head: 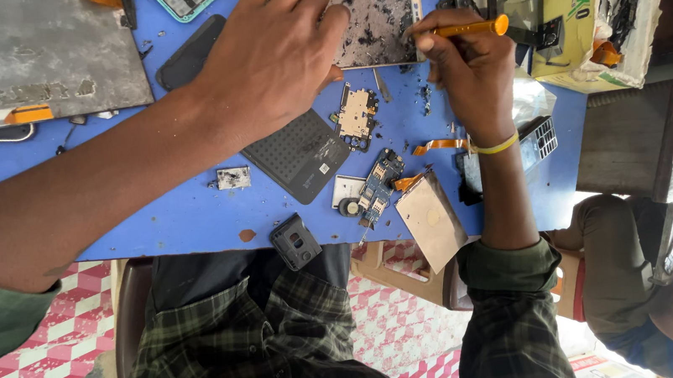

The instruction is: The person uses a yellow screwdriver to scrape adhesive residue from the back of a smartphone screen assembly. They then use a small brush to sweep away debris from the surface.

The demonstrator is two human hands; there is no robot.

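Scraping looks half done: left hand [274,52] presses flat on the phone frame [376,28], right hand [471,72] pinches an orange tool [466,29], residue beyond both fingertips.

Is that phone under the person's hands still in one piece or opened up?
Opened up: the gold-edged phone frame lies bare, its inside patchy with residue, steadied by the left hand.

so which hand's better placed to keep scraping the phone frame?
Right, probably. The right hand already grips the orange tool, its tip at the phone frame's right edge. The left hand lies flat on the frame, pinning it to the blue table.
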